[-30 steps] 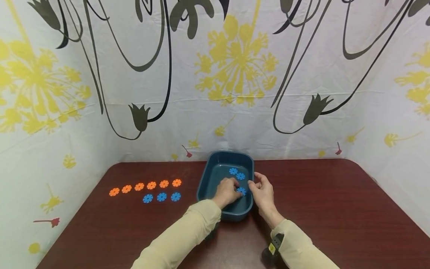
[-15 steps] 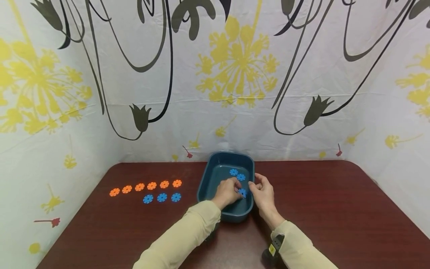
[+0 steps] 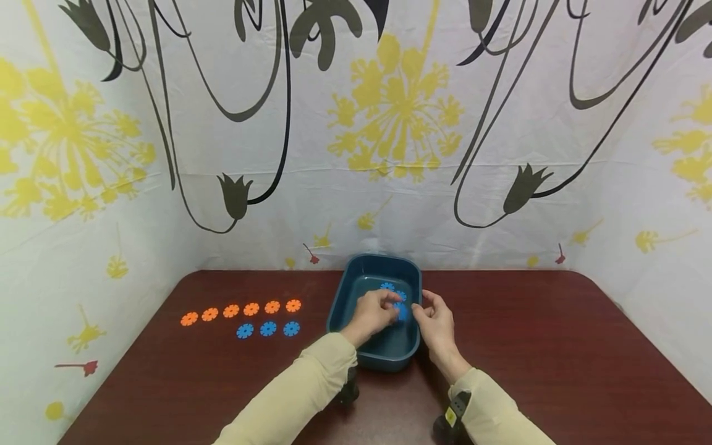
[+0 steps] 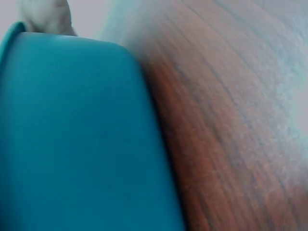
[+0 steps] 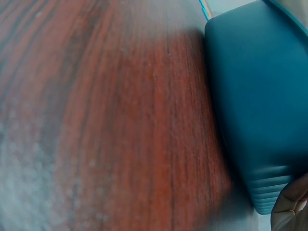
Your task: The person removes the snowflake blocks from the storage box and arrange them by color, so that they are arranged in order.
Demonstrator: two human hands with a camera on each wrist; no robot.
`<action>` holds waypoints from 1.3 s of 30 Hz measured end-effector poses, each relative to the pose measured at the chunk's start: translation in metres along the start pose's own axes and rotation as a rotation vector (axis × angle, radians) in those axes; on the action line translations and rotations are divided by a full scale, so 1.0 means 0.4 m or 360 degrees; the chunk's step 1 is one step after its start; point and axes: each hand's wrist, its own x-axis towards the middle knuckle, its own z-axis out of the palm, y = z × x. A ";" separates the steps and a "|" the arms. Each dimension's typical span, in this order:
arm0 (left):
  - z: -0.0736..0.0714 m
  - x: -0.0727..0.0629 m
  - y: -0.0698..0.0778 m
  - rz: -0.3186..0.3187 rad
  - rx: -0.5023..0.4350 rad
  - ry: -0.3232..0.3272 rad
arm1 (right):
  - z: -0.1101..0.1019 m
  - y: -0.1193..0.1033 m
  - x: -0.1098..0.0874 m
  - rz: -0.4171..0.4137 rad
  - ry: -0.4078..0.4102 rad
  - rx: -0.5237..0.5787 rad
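Note:
A dark teal plastic tub [image 3: 347, 296] stands at the middle of the brown table. Above its floor my left hand [image 3: 394, 308] reaches in and pinches a blue flower-shaped disc [image 3: 402, 313] between thumb and fingers. Two more blue discs [image 3: 387, 286] lie on the tub floor behind it. My right hand [image 3: 421, 306] grips the tub's right rim with curled fingers, close to the pinched disc. The left wrist view shows only the tub's outer wall [image 4: 72, 144] and wood. The right wrist view shows the tub's wall [image 5: 260, 96] and a bit of my hand [image 5: 291, 211].
On the table [image 3: 528, 346] to the left of the tub lie a row of several orange discs [image 3: 241, 309] and, nearer me, a row of three blue discs [image 3: 267, 329]. A flower-printed curtain [image 3: 389, 154] closes in the table at the back and both sides.
My left hand has risen slightly off the tub floor with the blue disc pinched. The right hand has stayed at the tub's right rim.

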 end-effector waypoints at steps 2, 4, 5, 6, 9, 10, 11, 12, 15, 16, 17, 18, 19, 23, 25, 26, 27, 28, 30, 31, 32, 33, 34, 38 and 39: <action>-0.009 -0.002 0.005 -0.0028 -0.0158 -0.0006 | 0.000 0.000 0.000 -0.0002 0.0007 -0.0004; -0.020 -0.006 0.010 -0.0052 -0.0291 -0.0003 | 0.001 -0.001 0.000 -0.0006 0.0013 -0.0002; -0.026 -0.009 0.012 -0.0058 -0.0348 -0.0004 | 0.001 -0.001 0.000 -0.0007 0.0016 -0.0001; -0.033 -0.012 0.014 -0.0063 -0.0400 -0.0008 | 0.001 -0.001 0.000 -0.0009 0.0015 0.0001; -0.057 -0.026 0.019 -0.0066 -0.0512 -0.0034 | 0.002 -0.002 0.000 -0.0007 0.0019 0.0013; -0.065 -0.032 0.019 -0.0059 -0.0543 -0.0044 | 0.002 -0.002 0.000 -0.0007 0.0017 0.0017; -0.073 -0.038 0.020 -0.0055 -0.0569 -0.0053 | 0.002 -0.002 0.000 -0.0005 0.0015 0.0025; -0.082 -0.044 0.019 -0.0054 -0.0592 -0.0062 | 0.002 -0.002 0.000 -0.0003 0.0011 0.0028; -0.111 -0.064 0.017 -0.0050 -0.0642 -0.0070 | 0.001 -0.003 0.000 0.0001 0.0004 0.0037; -0.121 -0.070 0.015 -0.0051 -0.0655 -0.0066 | 0.001 -0.003 0.001 0.0002 0.0006 0.0036; -0.131 -0.076 0.013 -0.0060 -0.0666 -0.0059 | 0.000 -0.003 0.001 0.0004 0.0004 0.0035; -0.142 -0.082 0.010 -0.0069 -0.0682 -0.0051 | 0.000 -0.004 0.001 0.0004 0.0003 0.0033; -0.152 -0.087 0.007 -0.0080 -0.0702 -0.0042 | 0.000 -0.004 0.001 0.0005 0.0004 0.0034; -0.194 -0.104 -0.009 -0.0156 -0.0793 0.0027 | -0.001 -0.006 0.001 0.0003 -0.0006 0.0030; -0.213 -0.111 -0.020 -0.0192 -0.0828 0.0071 | -0.001 -0.006 0.000 0.0002 -0.0013 0.0028; -0.221 -0.115 -0.026 -0.0207 -0.0844 0.0095 | -0.002 -0.006 0.000 0.0001 -0.0018 0.0024; -0.230 -0.118 -0.033 -0.0221 -0.0859 0.0118 | -0.002 -0.006 0.000 0.0001 -0.0024 0.0022; -0.237 -0.121 -0.040 -0.0232 -0.0871 0.0143 | -0.002 -0.005 0.000 0.0003 -0.0027 0.0019; -0.252 -0.127 -0.055 -0.0257 -0.0877 0.0185 | -0.003 -0.005 -0.001 0.0006 -0.0035 0.0014; -0.259 -0.130 -0.063 -0.0271 -0.0880 0.0204 | -0.004 -0.005 -0.002 0.0006 -0.0038 0.0010; -0.265 -0.133 -0.072 -0.0285 -0.0885 0.0223 | -0.004 -0.004 -0.003 0.0009 -0.0039 0.0006; -0.272 -0.137 -0.081 -0.0300 -0.0882 0.0239 | -0.004 -0.004 -0.003 0.0010 -0.0039 0.0002; -0.278 -0.141 -0.089 -0.0310 -0.0878 0.0252 | -0.004 -0.004 -0.003 0.0012 -0.0038 -0.0003; -0.307 -0.156 -0.124 -0.0352 -0.0867 0.0283 | -0.005 -0.004 -0.006 0.0011 -0.0040 -0.0022; -0.315 -0.160 -0.131 -0.0357 -0.0861 0.0287 | -0.004 -0.005 -0.007 0.0010 -0.0041 -0.0023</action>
